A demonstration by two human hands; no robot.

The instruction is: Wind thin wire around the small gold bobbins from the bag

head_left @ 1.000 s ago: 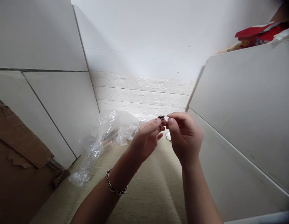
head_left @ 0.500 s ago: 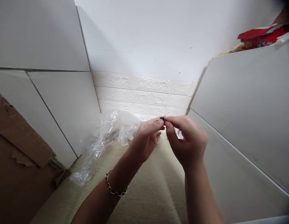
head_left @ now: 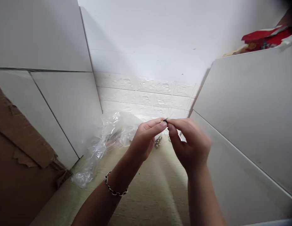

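My left hand (head_left: 147, 135) and my right hand (head_left: 189, 138) meet fingertip to fingertip in the middle of the view, above the pale cloth-like surface. Between them is a small dark piece (head_left: 165, 120) with a hint of gold; it is too small and too covered by fingers to name. Thumb and forefinger of the left hand pinch it, and the right hand's thumb and forefinger close at its right end. Thin pale strands seem to stick out near the fingertips. Behind the left hand lies a little cluster of dark and cream bits (head_left: 158, 142), partly hidden.
A crumpled clear plastic bag (head_left: 99, 147) lies left of my hands. Torn brown cardboard (head_left: 23, 131) leans at the far left. White cabinet panels (head_left: 249, 103) flank both sides, a brick-pattern wall (head_left: 146, 97) stands ahead, and a red packet (head_left: 259, 36) sits at upper right.
My left hand's fingers have curled in and shifted slightly, so more of the cluster behind shows. The small dark piece has turned a little between the fingertips. My right hand barely moved.
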